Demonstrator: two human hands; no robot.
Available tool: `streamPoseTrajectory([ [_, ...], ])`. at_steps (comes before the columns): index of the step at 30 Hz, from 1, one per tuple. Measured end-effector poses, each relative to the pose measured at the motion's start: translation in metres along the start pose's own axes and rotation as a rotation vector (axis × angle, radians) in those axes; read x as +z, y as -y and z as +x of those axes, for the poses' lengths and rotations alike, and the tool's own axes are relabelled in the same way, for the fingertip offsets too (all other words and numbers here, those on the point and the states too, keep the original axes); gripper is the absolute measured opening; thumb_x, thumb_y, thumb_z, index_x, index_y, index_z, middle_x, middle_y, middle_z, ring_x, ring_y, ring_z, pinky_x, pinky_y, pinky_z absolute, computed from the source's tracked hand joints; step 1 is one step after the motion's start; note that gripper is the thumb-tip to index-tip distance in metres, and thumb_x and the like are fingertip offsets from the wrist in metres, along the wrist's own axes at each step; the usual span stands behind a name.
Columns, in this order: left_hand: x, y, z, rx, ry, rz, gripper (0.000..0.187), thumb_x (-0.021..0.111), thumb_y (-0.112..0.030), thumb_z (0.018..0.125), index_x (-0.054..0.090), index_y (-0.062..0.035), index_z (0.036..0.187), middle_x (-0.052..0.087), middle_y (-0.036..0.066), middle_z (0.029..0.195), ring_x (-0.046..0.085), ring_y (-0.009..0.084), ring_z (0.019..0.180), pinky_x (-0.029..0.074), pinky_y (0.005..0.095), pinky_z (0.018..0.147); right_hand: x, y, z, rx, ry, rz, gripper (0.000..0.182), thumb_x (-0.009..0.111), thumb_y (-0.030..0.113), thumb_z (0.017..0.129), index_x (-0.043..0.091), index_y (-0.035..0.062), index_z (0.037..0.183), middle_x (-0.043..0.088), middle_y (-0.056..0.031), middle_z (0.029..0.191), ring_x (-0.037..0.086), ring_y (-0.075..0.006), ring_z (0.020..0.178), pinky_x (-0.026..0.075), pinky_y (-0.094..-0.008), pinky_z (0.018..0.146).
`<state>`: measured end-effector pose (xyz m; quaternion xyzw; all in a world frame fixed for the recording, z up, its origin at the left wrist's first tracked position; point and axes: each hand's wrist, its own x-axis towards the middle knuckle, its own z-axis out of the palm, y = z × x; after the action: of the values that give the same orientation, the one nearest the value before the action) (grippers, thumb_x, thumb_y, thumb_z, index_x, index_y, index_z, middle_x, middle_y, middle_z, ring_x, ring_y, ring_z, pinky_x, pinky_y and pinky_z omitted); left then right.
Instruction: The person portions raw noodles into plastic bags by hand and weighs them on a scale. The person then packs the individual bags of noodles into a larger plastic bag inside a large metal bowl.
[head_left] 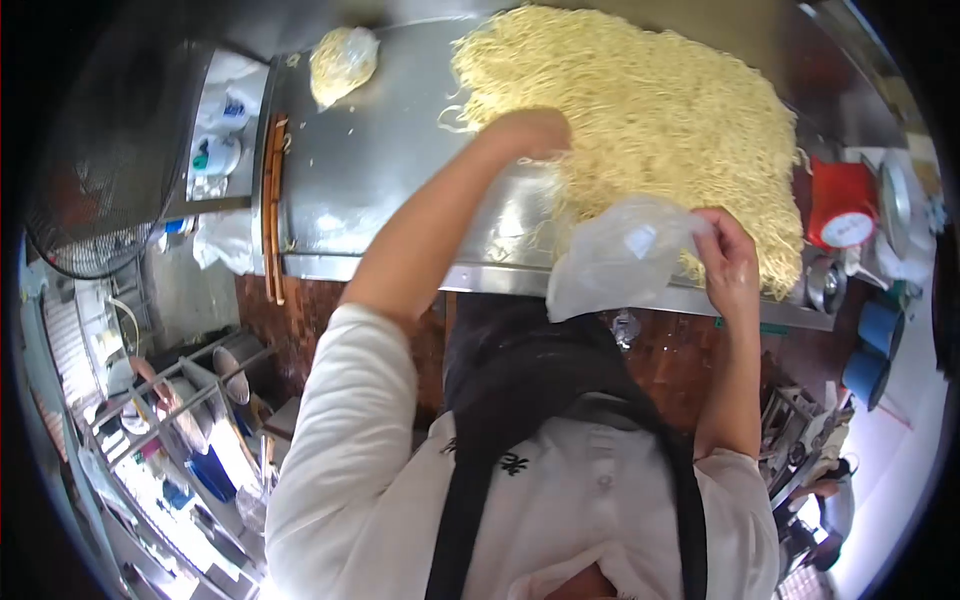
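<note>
A wide heap of pale yellow noodles (pixel 650 110) covers the far right part of a steel worktop (pixel 400 130). My left hand (pixel 535 133) is at the heap's left edge, its fingers curled down among the strands and partly hidden. With thumb and fingers closed, my right hand (pixel 728 255) pinches the edge of a clear plastic bag (pixel 620 258). The bag hangs puffed out over the worktop's front edge, and I see no noodles in it. Another plastic bag (pixel 345 62), with noodles inside, lies at the far left of the worktop.
Brown wooden sticks (pixel 273 210) lie along the worktop's left end. To the right are a red container (pixel 840 205), a metal pot (pixel 826 284) and blue containers (pixel 866 378). A large mesh-covered fan (pixel 100 190) stands at left. Other people are visible at lower left and lower right.
</note>
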<state>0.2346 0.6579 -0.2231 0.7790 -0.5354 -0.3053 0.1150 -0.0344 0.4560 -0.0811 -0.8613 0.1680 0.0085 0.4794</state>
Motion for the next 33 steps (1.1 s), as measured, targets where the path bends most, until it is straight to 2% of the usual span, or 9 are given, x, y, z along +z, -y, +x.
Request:
streamPoseTrajectory([
  [2,-0.061,-0.064,-0.051,-0.424,-0.370,-0.453,0.043,0.056,-0.040,0.094,0.064,-0.0059,0.118,0.067,0.018,0.109,0.063,0.0273,0.101,0.048,0.0372,0.088,-0.003,0.005,0.009,-0.046,-0.119,-0.074,0.011,0.059,0.007,0.092,0.066,0.0022,0.099,0.066,-0.0088,0.082,0.060,-0.0151,0.075,0.048,-0.0285,0.071],
  [6,-0.044,-0.149,-0.072,0.026,-0.419,-0.714,0.048,0.063,-0.035,0.094,0.057,-0.0032,0.130,0.062,0.015,0.119,0.059,0.0215,0.108,0.045,0.0336,0.096,0.015,0.023,0.036,-0.181,-0.128,-0.058,0.010,0.064,0.007,0.088,0.067,0.0016,0.097,0.069,-0.0129,0.087,0.065,-0.0238,0.077,0.050,-0.0322,0.071],
  [11,-0.018,-0.084,-0.081,-0.034,-0.208,-0.743,0.030,0.066,-0.027,0.093,0.063,-0.0040,0.111,0.066,0.006,0.095,0.060,0.0149,0.088,0.048,0.0304,0.082,0.034,0.076,0.049,-0.271,-0.143,-0.184,0.016,0.071,0.012,0.085,0.068,0.0024,0.098,0.068,-0.0144,0.099,0.066,-0.0290,0.087,0.050,-0.0341,0.075],
  [15,-0.016,-0.038,-0.120,-0.077,-0.516,-1.228,0.020,0.063,-0.020,0.095,0.060,-0.0026,0.104,0.067,0.003,0.087,0.059,0.0116,0.078,0.047,0.0260,0.069,0.096,0.083,0.061,-0.247,-0.379,0.067,0.030,0.077,0.018,0.082,0.068,0.0021,0.106,0.069,-0.0135,0.107,0.066,-0.0234,0.095,0.051,-0.0331,0.083],
  [17,-0.028,-0.013,-0.136,-0.173,-0.544,-1.411,0.016,0.062,-0.016,0.095,0.059,-0.0037,0.105,0.067,0.002,0.088,0.059,0.0093,0.079,0.046,0.0246,0.068,0.126,0.054,0.063,-0.141,-0.217,0.220,0.035,0.076,0.020,0.084,0.066,0.0019,0.112,0.069,-0.0109,0.104,0.065,-0.0189,0.095,0.051,-0.0322,0.086],
  [20,-0.033,0.033,-0.144,-0.149,-0.489,-1.395,0.023,0.064,-0.016,0.094,0.058,-0.0031,0.112,0.067,0.004,0.092,0.061,0.0124,0.081,0.049,0.0262,0.073,0.161,0.027,0.066,0.106,0.114,0.322,0.033,0.074,0.021,0.087,0.065,0.0022,0.113,0.069,-0.0079,0.098,0.064,-0.0169,0.092,0.051,-0.0316,0.085],
  [24,-0.017,0.009,-0.158,-0.050,-1.112,-0.406,0.037,0.071,-0.015,0.088,0.053,-0.0023,0.118,0.063,0.011,0.108,0.062,0.0214,0.093,0.049,0.0322,0.085,0.189,0.045,0.083,0.131,-0.151,0.413,0.026,0.072,0.022,0.088,0.064,0.0007,0.101,0.069,-0.0069,0.086,0.064,-0.0154,0.077,0.051,-0.0293,0.071],
  [27,0.008,-0.038,-0.170,0.100,-0.723,-0.757,0.035,0.068,-0.006,0.086,0.054,-0.0040,0.118,0.065,0.013,0.098,0.064,0.0242,0.088,0.052,0.0335,0.079,0.203,0.072,0.091,-0.033,-0.096,0.419,0.027,0.072,0.024,0.088,0.061,0.0002,0.095,0.064,-0.0058,0.075,0.059,-0.0146,0.067,0.048,-0.0287,0.065],
  [33,0.043,0.070,-0.196,-0.087,-0.988,-0.993,0.029,0.042,0.013,0.085,0.059,-0.0037,0.102,0.063,0.008,0.082,0.061,0.0153,0.067,0.052,0.0301,0.062,0.208,0.094,0.128,0.025,0.163,0.127,0.027,0.067,0.021,0.091,0.060,0.0019,0.109,0.059,-0.0097,0.094,0.056,-0.0174,0.086,0.047,-0.0325,0.075],
])
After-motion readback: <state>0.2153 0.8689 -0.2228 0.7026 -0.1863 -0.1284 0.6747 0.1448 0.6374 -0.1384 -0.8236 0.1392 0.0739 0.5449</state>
